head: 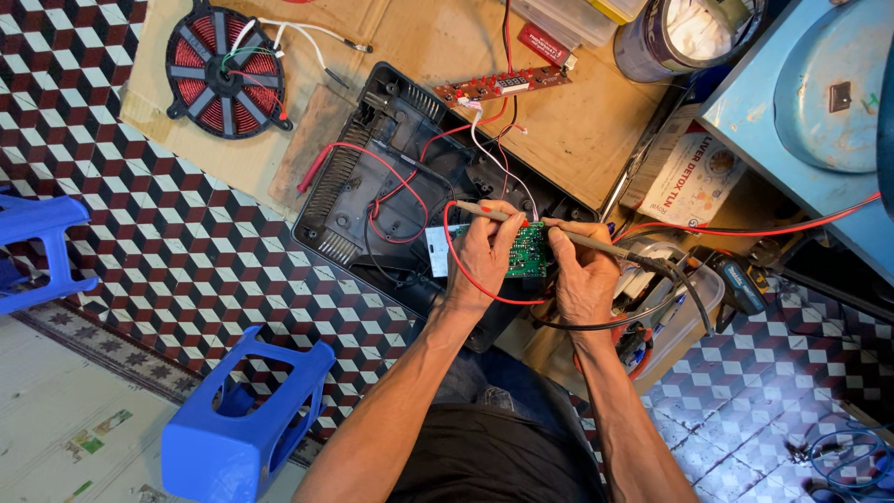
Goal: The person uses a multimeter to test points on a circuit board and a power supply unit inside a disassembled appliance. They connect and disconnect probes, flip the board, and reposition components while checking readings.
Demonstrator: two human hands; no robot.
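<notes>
My left hand (486,253) is closed round a thin red-leaded test probe (484,211), its tip lying toward the green circuit board (528,251); the grip is pen-like, which I judge gives fine control of the point. My right hand (585,272) is closed likewise on a second, black-leaded probe (596,244), slanting in from the right so that the two tips meet over the board from opposite sides. The board sits between both hands, at the near right corner of the open black plastic casing (391,177), held partly up by my fingers; whether either tip touches a contact is too small to tell. Red wires (391,186) loop across the casing floor and run up to a narrow red control strip (498,87) lying just beyond it; the leads appear left connected so the parts can be checked in place. A round coil (223,70) with red windings rests well apart at upper left. All this lies on flattened cardboard (568,130) spread over a tiled floor (186,251) of red, black and white cube pattern; two blue plastic stools (247,410) stand at left; a blue metal cabinet (801,102) and a tin can (675,35) occupy the upper right.
</notes>
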